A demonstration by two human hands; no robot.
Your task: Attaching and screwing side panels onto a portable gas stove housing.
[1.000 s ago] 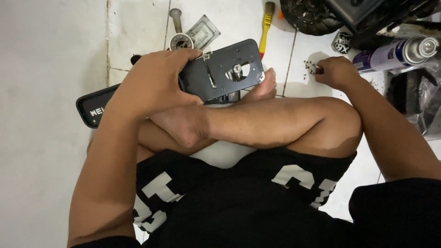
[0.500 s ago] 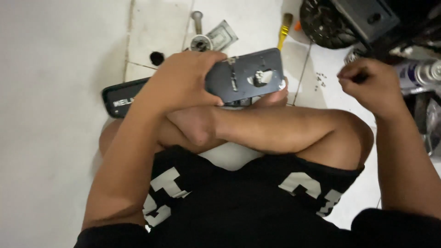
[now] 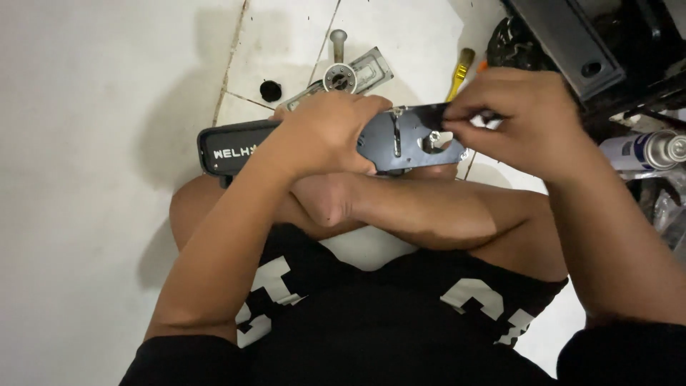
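A long dark lock body [image 3: 400, 139] was held above the crossed legs of a seated person, over a white tiled floor [image 3: 86, 214]; its black end, bearing white lettering, projected to the left beyond the wrist; the left hand [image 3: 325, 132] was laid over its middle, the fingers clenched around it so that most of the upper face was covered; the right hand [image 3: 518, 118] was brought to the lock body's right end, its fingers pinched together at the upper edge, touching the metal; whether something small was gripped between those fingertips could not be told, the spot being hidden by the fingers themselves; a round hole and a slot were seen in the exposed grey face between the two hands. On the floor just beyond the lock body a silver handle set [image 3: 343, 71] was laid on its plate; a small black round cap [image 3: 270, 91] was seen to its left, apart from it; a yellow-handled brush [image 3: 461, 71] was lying to its right; a white spray can [image 3: 647, 150] was lying at the right edge, near the right wrist.
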